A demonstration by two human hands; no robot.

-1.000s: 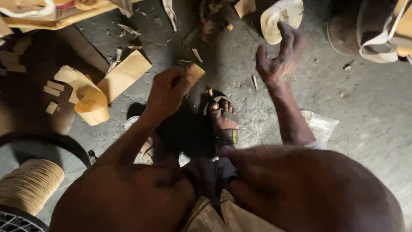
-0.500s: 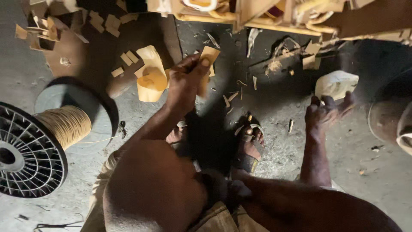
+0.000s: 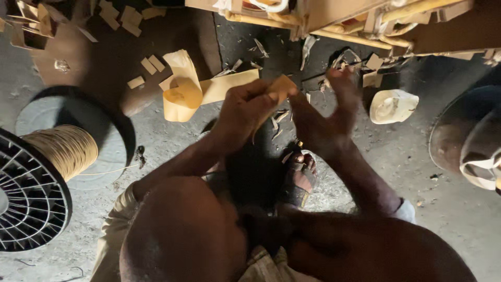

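Observation:
My left hand [image 3: 244, 112] is closed around a small tan strip of stiff paper [image 3: 282, 86], held up over the floor between my knees. My right hand [image 3: 327, 119] is right beside it, fingers stretched upward and apart, its thumb side against the strip's edge. I cannot tell whether it grips the strip. Just past the left hand, a partly unrolled roll of the same tan paper [image 3: 182, 96] lies on the floor. Below both hands, my foot in a dark sandal [image 3: 300, 177] rests on the ground.
A large black spool wound with tan cord [image 3: 49, 167] stands at the left. A small white roll [image 3: 392, 106] lies right of my hands, with a dark round metal vessel [image 3: 462, 138] beyond it. A wooden frame [image 3: 339, 23] crosses the top. Paper offcuts [image 3: 136, 81] litter the floor.
My right hand has come in from the white roll at the right to meet the left hand. The left hand still holds the tan strip, drawn a little closer.

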